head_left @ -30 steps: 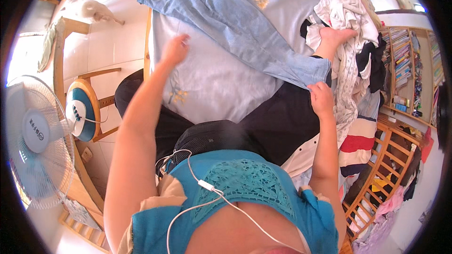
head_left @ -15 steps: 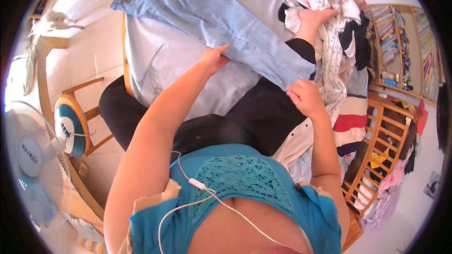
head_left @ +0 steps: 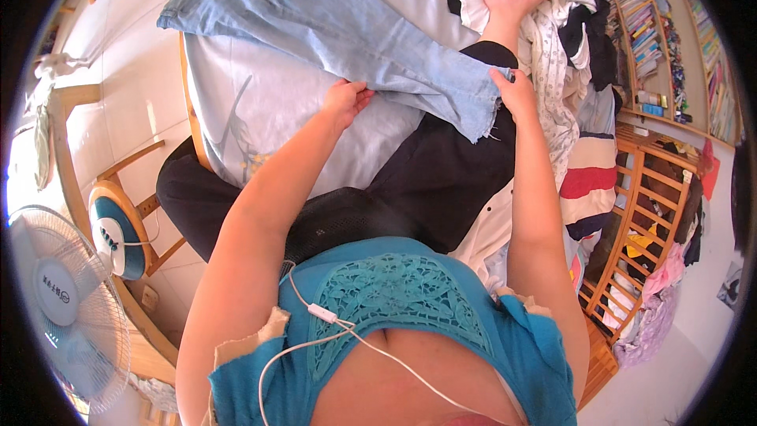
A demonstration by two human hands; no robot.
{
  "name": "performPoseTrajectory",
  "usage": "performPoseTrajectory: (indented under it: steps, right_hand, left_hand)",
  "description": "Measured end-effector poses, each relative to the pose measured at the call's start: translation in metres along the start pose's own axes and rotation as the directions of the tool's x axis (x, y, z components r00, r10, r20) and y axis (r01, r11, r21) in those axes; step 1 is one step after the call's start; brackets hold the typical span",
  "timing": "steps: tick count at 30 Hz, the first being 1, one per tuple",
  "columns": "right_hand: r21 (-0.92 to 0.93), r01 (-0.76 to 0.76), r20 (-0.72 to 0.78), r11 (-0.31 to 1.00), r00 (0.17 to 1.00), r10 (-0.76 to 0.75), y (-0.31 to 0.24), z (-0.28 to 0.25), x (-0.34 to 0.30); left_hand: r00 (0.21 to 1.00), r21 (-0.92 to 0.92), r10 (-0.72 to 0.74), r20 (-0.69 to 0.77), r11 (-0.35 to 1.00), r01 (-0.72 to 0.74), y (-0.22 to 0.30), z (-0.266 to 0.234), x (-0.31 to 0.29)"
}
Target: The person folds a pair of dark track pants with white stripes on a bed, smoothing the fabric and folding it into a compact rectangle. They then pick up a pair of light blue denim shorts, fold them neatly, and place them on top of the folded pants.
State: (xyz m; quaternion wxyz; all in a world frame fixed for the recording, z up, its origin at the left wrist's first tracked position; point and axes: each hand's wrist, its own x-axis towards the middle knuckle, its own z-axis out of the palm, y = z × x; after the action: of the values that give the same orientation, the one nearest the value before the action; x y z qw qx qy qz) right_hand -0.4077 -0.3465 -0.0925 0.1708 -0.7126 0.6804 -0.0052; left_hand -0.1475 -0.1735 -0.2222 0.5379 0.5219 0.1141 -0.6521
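Note:
Light blue jeans [head_left: 315, 28] lie stretched across the bed from the far left toward my right knee. Their frayed leg hem [head_left: 486, 114] hangs over my black trousers [head_left: 449, 166]. My left hand [head_left: 347, 101] pinches the near edge of the leg about halfway along, its fingers curled at the denim. At the far corner of the hem, my right hand [head_left: 515, 93] grips the cloth between thumb and fingers. The waist end lies flat at the far left, partly past the bed's edge.
A heap of white and patterned clothes [head_left: 544, 39] lies right of my bare foot [head_left: 516, 4]. On the left stand a white fan [head_left: 59, 292] and a round stool [head_left: 118, 229]. Bookshelves [head_left: 646, 39] and a wooden rack [head_left: 639, 229] with clothes are on the right.
My right hand has moved from the hem's near corner up to its far corner, and the hem now spreads wider. My left hand still holds the leg's near edge.

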Motion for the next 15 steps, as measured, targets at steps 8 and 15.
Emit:
performPoseTrajectory:
  steps: [8,15]
  right_hand:
    - [0.810,-0.155,0.061,0.565,0.981,0.182,0.058,0.016,0.014]
    - [0.647,-0.231,0.140,0.727,0.973,0.184,0.023,0.003,-0.023]
  left_hand:
    - [0.998,0.131,-0.035,-0.059,0.990,0.042,0.005,0.003,-0.003]
    - [0.998,0.036,-0.066,-0.018,0.997,0.066,-0.002,-0.001,-0.002]
